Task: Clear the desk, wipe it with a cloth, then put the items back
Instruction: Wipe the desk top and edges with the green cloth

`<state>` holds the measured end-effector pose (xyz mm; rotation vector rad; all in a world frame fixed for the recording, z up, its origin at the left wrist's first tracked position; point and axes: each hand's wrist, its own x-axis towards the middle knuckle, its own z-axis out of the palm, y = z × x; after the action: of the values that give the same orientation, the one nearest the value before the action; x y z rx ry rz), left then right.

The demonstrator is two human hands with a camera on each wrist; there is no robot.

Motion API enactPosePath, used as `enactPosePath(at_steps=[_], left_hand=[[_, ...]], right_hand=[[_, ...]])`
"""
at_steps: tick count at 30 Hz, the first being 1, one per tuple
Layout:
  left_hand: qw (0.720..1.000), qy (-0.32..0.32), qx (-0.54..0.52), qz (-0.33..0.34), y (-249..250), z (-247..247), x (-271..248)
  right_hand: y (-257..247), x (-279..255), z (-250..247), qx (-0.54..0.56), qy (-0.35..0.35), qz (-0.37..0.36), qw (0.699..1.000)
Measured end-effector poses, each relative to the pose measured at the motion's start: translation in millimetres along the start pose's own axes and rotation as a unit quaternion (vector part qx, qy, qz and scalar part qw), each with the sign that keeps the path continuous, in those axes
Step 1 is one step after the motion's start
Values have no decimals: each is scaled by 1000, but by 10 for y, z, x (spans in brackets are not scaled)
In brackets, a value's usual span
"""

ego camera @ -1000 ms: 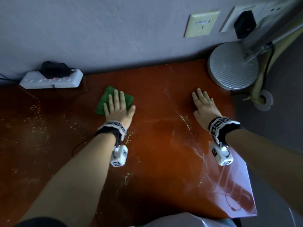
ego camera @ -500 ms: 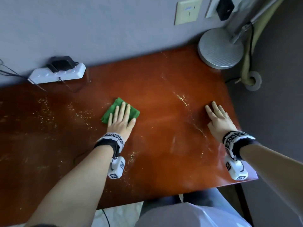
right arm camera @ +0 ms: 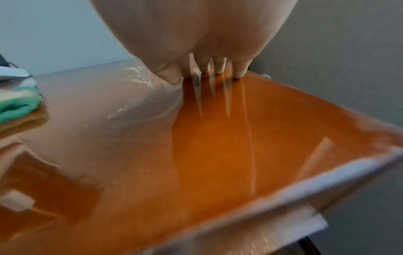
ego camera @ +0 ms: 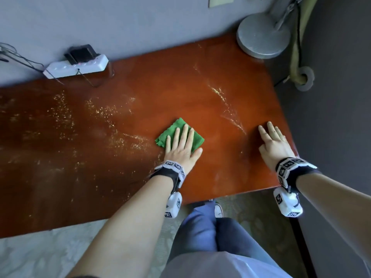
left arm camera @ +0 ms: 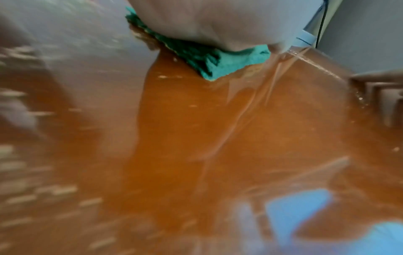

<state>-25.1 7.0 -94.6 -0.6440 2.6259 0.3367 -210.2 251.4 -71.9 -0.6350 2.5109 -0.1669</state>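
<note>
**Head cam check-in: mid-wipe, desk mostly cleared**

Head view has us about halfway through, by our guess. The desk (ego camera: 200, 87) looks cleared of loose stuff already; what's on it now is a white power strip (ego camera: 77, 66) with a black plug at the back by the wall and a round grey lamp base (ego camera: 263, 37) in the far right corner. We reckon those are staying put, but can't say for sure.

Our left hand (ego camera: 181, 146) is flat on the green cloth (ego camera: 176, 128), fingers straight and a bit spread, pressing it down near the middle of the desk, closer to the front edge. Left wrist cam shows the cloth (left arm camera: 218, 60) bunched under the palm. Our right hand (ego camera: 274, 142) is just resting flat on bare wood near the right edge, fingers together-ish, holding nothing. Right wrist cam shows the fingertips (right arm camera: 240, 72) touching the surface.

What's left: loads of pale speckly crumbs or dust on the left half, plus a streak near the right hand, so the wiping isn't done. Then the items need to go back, and none of them show anywhere in view.

Writing and labels: nothing readable. The wrist bands have black-and-white square marker patterns, no words.
</note>
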Motion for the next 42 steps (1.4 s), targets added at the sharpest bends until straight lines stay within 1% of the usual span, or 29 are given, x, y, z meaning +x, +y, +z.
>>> enactPosePath(at_steps=[2,3,6,8,10,13,15,18,20,21,23,24,26,28,29,31,33,35,37,38,41,42], left_hand=[[1000,1,2,14,-201,40,-131],[1000,1,-2,5,-341,58,-207],[997,1,-38,-68,-774,100,-465],[993,0,-49,-110,-965,157,-646],[990,-1,-53,-133,-973,231,-785],[986,11,-67,-153,-705,328,-844],[990,15,-61,-130,-444,377,-834],[998,11,-41,-54,-100,465,-912],[999,9,-30,-9,-48,525,-1016],[1000,7,-27,14,-100,540,-1058],[998,-3,-39,49,-346,532,-1113],[998,-4,-55,44,-525,514,-1141],[996,11,-85,-8,-902,455,-1194],[994,21,-90,-67,-1388,441,-1355],[993,25,-83,-80,-1607,449,-1445],[994,24,-65,-85,-1926,480,-1606],[995,24,-46,-81,-2039,545,-1677],[994,34,-41,-96,-1958,622,-1677],[992,48,-55,-107,-1753,680,-1647],[993,50,-52,-98,-1614,706,-1642],[999,31,-34,-29,-1101,806,-1693],[999,27,-36,-15,-934,833,-1724]], right_hand=[[98,-151,92,1,10,12,1000],[130,-233,154,-3,18,14,1000],[167,-506,353,-10,39,12,999],[155,-680,488,-6,44,9,999],[126,-844,615,-6,42,5,999],[40,-1053,782,-23,39,-9,999],[-47,-1148,876,-36,34,-19,999],[-227,-1259,1003,-37,35,-29,998],[-366,-1341,1096,-44,38,-36,998],[-436,-1378,1133,-47,37,-41,997],[-580,-1418,1195,-50,32,-49,997],[-661,-1426,1218,-49,33,-53,997],[-775,-1415,1227,-46,42,-57,996],[-934,-1442,1290,-44,39,-65,996],[-994,-1463,1330,-48,42,-71,995],[-1107,-1506,1421,-57,50,-73,994],[-1208,-1554,1494,-55,58,-65,995],[-1291,-1599,1543,-49,67,-57,995],[-1339,-1632,1578,-47,65,-55,995],[-1352,-1642,1590,-46,64,-55,995],[-1378,-1674,1594,-42,58,-54,996],[-1383,-1683,1590,-41,56,-52,996]])
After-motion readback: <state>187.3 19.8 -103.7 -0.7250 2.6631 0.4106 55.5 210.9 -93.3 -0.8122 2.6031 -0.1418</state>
